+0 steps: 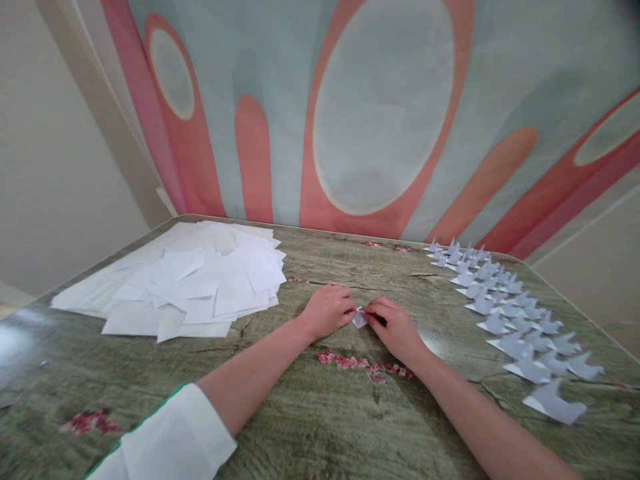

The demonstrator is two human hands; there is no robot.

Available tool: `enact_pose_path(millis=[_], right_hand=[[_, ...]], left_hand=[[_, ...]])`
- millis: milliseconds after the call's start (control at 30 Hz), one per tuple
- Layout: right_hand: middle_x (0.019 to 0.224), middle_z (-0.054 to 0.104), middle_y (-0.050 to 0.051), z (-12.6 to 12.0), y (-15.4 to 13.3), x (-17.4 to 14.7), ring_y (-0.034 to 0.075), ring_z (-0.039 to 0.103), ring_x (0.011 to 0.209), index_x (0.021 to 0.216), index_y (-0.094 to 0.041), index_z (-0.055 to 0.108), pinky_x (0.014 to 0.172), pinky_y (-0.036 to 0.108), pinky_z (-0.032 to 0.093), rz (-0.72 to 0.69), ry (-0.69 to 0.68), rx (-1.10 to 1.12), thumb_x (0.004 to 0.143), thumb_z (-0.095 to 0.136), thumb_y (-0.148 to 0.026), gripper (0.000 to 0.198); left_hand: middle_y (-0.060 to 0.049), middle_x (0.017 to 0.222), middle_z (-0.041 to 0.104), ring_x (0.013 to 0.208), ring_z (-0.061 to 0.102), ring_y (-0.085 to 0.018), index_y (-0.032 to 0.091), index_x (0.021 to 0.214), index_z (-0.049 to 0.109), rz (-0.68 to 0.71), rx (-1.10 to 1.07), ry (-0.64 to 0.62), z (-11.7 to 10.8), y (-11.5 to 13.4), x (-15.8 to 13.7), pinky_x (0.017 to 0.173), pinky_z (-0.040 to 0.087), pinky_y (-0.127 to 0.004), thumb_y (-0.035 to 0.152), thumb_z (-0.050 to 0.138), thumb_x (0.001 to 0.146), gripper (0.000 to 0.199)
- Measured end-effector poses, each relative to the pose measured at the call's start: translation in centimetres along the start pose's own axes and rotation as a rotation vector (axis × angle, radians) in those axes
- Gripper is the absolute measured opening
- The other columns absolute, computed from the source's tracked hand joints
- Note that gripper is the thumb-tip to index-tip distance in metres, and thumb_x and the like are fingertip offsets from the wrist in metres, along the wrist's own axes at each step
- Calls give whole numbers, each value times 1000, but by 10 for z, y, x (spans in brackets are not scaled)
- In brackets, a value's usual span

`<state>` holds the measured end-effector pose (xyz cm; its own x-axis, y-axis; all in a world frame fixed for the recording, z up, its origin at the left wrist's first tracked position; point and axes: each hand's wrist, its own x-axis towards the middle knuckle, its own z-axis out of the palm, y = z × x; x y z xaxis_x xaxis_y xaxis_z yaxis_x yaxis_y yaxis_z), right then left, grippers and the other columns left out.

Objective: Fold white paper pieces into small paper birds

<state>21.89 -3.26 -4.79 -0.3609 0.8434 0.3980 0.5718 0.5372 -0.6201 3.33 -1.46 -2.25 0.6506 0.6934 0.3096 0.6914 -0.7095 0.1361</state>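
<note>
A small folded piece of white paper is pinched between my two hands, low over the middle of the table. My left hand grips its left side, fingers curled and pressed together. On the other side my right hand holds the right edge between thumb and fingers. The paper's lower part shows as a pale pointed shape; its upper folds are partly hidden by my fingertips.
A spread pile of white paper sheets covers the table's left back. Rows of several folded paper birds line the right side. The wood-patterned table bears printed pink blossoms. A patterned curtain hangs behind the far edge.
</note>
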Motion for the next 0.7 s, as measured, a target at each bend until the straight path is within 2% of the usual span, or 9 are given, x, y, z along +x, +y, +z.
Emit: enact_pose_path(millis=[300,700], right_hand=[[83,60,5,-3,2,-2,17,56,78,92,-23,67,72,30,45,-65,-69,-141,81,50,-14,22],[85,59,5,-6,-2,-3,18,55,80,92,-23,67,73,31,45,-116,-106,-224,82,47,-14,24]], left_hand=[[-3,81,56,79,50,-16,20,80,64,60,71,-12,-2,0,-1,70,35,-28,32,51,83,17],[-4,78,56,80,51,-17,18,80,62,112,150,-38,-4,3,-3,71,35,-29,32,45,86,23]])
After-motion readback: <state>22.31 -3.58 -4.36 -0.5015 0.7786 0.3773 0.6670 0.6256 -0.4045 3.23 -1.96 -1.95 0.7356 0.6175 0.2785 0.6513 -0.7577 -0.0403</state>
